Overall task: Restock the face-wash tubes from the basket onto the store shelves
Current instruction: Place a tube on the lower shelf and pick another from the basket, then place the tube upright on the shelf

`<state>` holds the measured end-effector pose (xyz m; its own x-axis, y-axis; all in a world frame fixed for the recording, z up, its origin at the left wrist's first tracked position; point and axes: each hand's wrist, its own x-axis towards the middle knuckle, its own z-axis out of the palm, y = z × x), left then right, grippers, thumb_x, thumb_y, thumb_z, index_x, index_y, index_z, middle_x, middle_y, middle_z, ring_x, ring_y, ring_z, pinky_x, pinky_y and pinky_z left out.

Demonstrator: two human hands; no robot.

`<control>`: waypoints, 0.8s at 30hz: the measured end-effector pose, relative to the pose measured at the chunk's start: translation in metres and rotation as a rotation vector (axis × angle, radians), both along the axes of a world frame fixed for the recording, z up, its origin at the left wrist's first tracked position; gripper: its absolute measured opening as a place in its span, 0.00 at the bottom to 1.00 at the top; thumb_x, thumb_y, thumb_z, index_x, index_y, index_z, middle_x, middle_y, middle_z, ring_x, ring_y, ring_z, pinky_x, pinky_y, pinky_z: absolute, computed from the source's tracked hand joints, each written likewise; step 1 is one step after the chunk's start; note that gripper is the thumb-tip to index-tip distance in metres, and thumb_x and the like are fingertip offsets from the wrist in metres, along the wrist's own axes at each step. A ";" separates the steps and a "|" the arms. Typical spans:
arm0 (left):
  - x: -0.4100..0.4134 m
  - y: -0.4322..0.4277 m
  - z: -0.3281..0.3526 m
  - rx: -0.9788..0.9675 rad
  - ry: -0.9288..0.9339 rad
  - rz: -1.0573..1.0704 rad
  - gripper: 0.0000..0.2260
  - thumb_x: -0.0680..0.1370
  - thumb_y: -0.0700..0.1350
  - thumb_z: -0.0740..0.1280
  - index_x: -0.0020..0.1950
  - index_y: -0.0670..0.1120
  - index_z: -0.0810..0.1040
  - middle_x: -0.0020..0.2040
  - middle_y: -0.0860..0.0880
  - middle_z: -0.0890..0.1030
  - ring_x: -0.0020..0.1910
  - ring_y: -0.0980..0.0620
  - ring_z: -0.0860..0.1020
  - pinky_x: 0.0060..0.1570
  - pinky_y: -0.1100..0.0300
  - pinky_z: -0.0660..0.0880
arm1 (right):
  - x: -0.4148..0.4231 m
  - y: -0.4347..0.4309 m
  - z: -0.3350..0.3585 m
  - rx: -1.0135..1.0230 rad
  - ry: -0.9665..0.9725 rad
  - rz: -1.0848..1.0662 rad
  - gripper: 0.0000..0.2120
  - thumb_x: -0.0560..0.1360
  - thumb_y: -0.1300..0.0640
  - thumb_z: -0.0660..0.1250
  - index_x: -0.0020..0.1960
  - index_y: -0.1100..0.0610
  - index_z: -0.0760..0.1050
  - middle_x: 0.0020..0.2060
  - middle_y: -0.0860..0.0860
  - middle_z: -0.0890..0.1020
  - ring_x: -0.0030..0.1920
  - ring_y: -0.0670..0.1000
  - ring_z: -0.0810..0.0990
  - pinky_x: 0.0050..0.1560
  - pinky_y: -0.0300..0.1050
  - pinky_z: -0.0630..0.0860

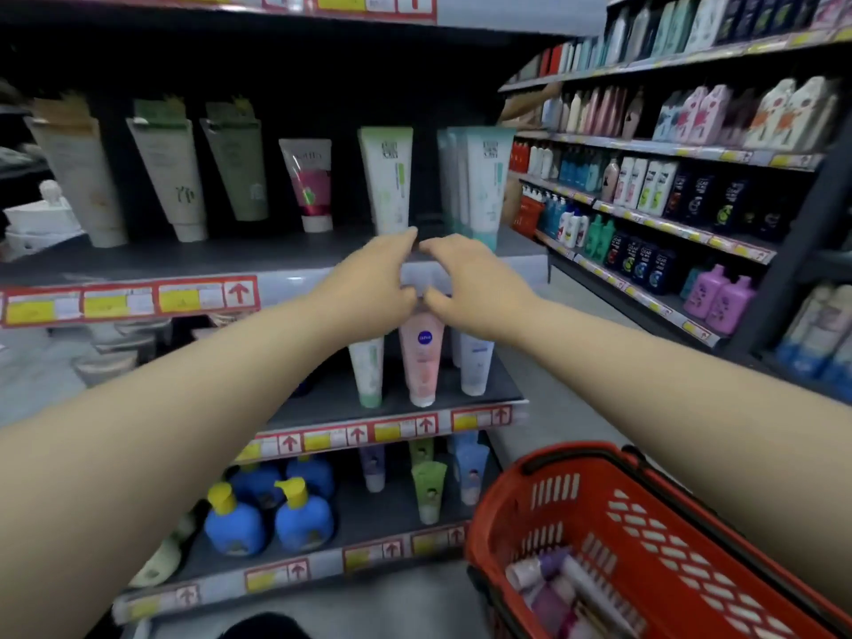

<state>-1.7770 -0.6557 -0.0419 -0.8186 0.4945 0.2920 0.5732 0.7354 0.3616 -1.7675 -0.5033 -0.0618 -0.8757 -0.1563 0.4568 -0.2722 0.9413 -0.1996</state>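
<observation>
A pink face-wash tube [422,362] stands cap down on the middle shelf [461,408], between a green-white tube [367,371] and a white tube [476,366]. My left hand [375,283] and my right hand [468,288] meet at its top end. Their fingers are curled, and the thumbs pinch the tube's upper edge in front of the shelf strip above. The red basket [576,458] sits at the lower right with several tubes [558,588] lying in its bottom.
The upper shelf [258,255] holds a row of upright tubes with a gap behind my fingers. The lower shelf carries blue pump bottles [269,518] and small tubes. A second aisle of shelves [668,223] full of bottles runs along the right.
</observation>
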 end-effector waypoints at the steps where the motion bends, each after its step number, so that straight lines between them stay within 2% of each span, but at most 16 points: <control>1: 0.008 0.006 -0.007 -0.025 -0.016 -0.002 0.29 0.78 0.42 0.61 0.77 0.46 0.55 0.77 0.47 0.59 0.74 0.48 0.60 0.71 0.57 0.59 | 0.008 0.003 -0.009 0.038 -0.017 0.001 0.25 0.75 0.53 0.62 0.71 0.56 0.65 0.65 0.55 0.71 0.66 0.56 0.68 0.61 0.53 0.71; 3: 0.021 0.021 -0.028 -0.072 -0.052 -0.020 0.23 0.76 0.41 0.61 0.71 0.44 0.64 0.70 0.44 0.68 0.68 0.43 0.69 0.66 0.50 0.67 | 0.025 0.011 -0.031 0.078 -0.060 0.001 0.22 0.74 0.53 0.62 0.67 0.58 0.68 0.61 0.56 0.73 0.63 0.57 0.70 0.56 0.53 0.73; 5: 0.030 0.036 -0.056 -0.156 -0.059 -0.060 0.21 0.74 0.41 0.62 0.66 0.42 0.66 0.66 0.42 0.71 0.65 0.41 0.71 0.62 0.50 0.69 | 0.041 0.024 -0.060 0.085 -0.115 -0.018 0.19 0.73 0.53 0.63 0.62 0.59 0.69 0.59 0.57 0.73 0.60 0.58 0.70 0.54 0.54 0.74; 8: 0.040 0.059 -0.103 -0.278 -0.089 -0.063 0.30 0.75 0.43 0.64 0.75 0.41 0.57 0.73 0.41 0.63 0.70 0.42 0.66 0.66 0.52 0.66 | 0.064 0.049 -0.108 0.100 -0.204 -0.060 0.23 0.73 0.53 0.62 0.66 0.58 0.68 0.62 0.56 0.72 0.63 0.58 0.69 0.57 0.54 0.73; 12: 0.050 0.093 -0.170 -0.356 -0.156 -0.071 0.31 0.75 0.42 0.62 0.76 0.41 0.55 0.73 0.41 0.63 0.70 0.41 0.66 0.66 0.48 0.66 | 0.087 0.084 -0.173 0.088 -0.299 -0.111 0.24 0.73 0.53 0.63 0.68 0.58 0.68 0.64 0.56 0.72 0.64 0.59 0.69 0.61 0.53 0.72; 16: 0.061 0.127 -0.226 -0.481 -0.224 -0.149 0.33 0.77 0.45 0.62 0.78 0.41 0.49 0.77 0.43 0.55 0.75 0.44 0.58 0.72 0.51 0.60 | 0.108 0.118 -0.235 0.039 -0.418 -0.147 0.27 0.71 0.52 0.63 0.69 0.57 0.67 0.64 0.56 0.72 0.64 0.59 0.70 0.63 0.54 0.71; 21: 0.070 0.167 -0.286 -0.541 -0.292 -0.261 0.34 0.76 0.42 0.63 0.77 0.40 0.50 0.77 0.42 0.57 0.75 0.45 0.58 0.72 0.52 0.59 | 0.135 0.148 -0.298 -0.027 -0.573 -0.249 0.25 0.74 0.53 0.63 0.70 0.56 0.66 0.65 0.54 0.71 0.65 0.57 0.68 0.61 0.52 0.72; 24: 0.071 0.187 -0.315 -0.575 -0.340 -0.302 0.32 0.76 0.42 0.63 0.77 0.41 0.52 0.76 0.43 0.58 0.74 0.45 0.60 0.72 0.54 0.60 | 0.146 0.163 -0.334 -0.054 -0.643 -0.298 0.22 0.74 0.53 0.62 0.68 0.56 0.67 0.63 0.53 0.71 0.63 0.56 0.69 0.57 0.49 0.73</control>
